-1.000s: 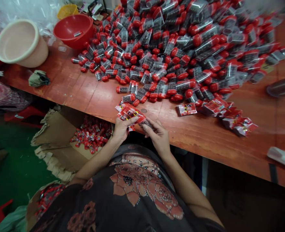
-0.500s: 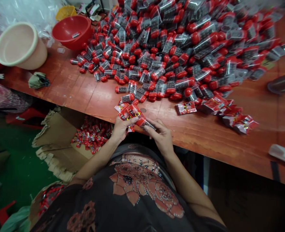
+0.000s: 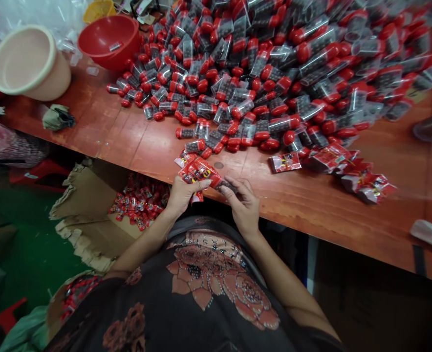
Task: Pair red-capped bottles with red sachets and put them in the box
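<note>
My left hand (image 3: 181,195) is closed on several red printed wrappers (image 3: 196,168), thumb on top, at the table's front edge. Pinched in the fingers of my right hand (image 3: 245,208) is a clear tube with dark contents (image 3: 227,186). The tube meets the open right side of the top wrapper; how far it reaches inside is hidden. Just beyond my hands lies the near edge of a large pile of red-capped tubes (image 3: 238,105) with dark contents.
Wrapped red packs (image 3: 285,162) lie on the table (image 3: 146,151) to the right. A red bowl (image 3: 108,46), a cream bucket (image 3: 25,63) and a crumpled cloth (image 3: 58,117) stand at the left. Below the table's left side, a torn cardboard box (image 3: 87,210) holds many red packs.
The view has shifted slightly. My right thumb and fingers have shifted a little along the tube; both hands stay together at the table edge.
</note>
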Available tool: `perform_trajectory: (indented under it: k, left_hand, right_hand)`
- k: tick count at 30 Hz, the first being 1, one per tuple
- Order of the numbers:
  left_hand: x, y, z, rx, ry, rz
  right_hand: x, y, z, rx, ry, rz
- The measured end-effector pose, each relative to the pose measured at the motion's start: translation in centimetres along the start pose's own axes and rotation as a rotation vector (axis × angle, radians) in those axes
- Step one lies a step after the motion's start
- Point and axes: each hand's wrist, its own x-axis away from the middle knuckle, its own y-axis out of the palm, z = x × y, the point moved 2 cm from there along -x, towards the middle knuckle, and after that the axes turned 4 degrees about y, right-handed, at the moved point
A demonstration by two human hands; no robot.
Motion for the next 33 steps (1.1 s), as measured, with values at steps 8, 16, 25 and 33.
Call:
perform_trajectory:
  k: [8, 16, 25, 33]
  left_hand:
    - [0.1, 0.0, -0.1, 0.044, -0.059, 0.028]
    - [0.9, 0.6, -0.9, 0.097, -0.083, -0.042]
    - [0.2, 0.0, -1.0, 0.104, 0.032, 0.138]
    - [0.6, 0.4, -1.1, 0.034, 0.034, 0.088]
  right_hand:
    - [0.2, 1.3, 1.7, -0.185, 0.159, -0.037]
    - [1.1, 3.0, 1.2, -0.330, 0.201, -0.037]
    - [1.0, 1.9, 1.5, -0.142, 0.044, 0.106]
    - [0.8, 1.8, 1.5, -0.211, 0.147, 0.029]
